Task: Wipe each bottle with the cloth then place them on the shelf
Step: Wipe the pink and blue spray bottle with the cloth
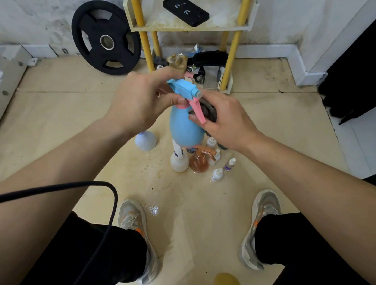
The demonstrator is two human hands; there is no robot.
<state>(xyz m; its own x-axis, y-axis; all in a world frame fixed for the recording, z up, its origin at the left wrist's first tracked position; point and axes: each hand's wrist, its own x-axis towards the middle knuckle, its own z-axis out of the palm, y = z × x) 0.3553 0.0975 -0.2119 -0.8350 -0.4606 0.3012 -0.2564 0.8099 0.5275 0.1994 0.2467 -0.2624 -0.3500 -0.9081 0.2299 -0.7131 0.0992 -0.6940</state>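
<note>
My left hand (139, 101) grips the neck of a light blue spray bottle (185, 129) with a pink trigger, held upright above the floor. My right hand (223, 119) presses a dark cloth (209, 112) against the bottle's right side, just behind the trigger. Below the held bottle, several bottles stand on the floor: a white spray bottle (179, 160), an orange transparent spray bottle (199, 161), a pale dome-shaped bottle (145, 140) and small white dropper bottles (217, 174). The yellow-legged shelf (188, 26) stands ahead against the wall.
A black phone (185, 10) lies on the shelf board. Clutter sits under the shelf between its legs. A black weight plate (106, 38) leans on the wall at left. A black cable (111, 205) hangs across my left leg. My two shoes flank the floor space below.
</note>
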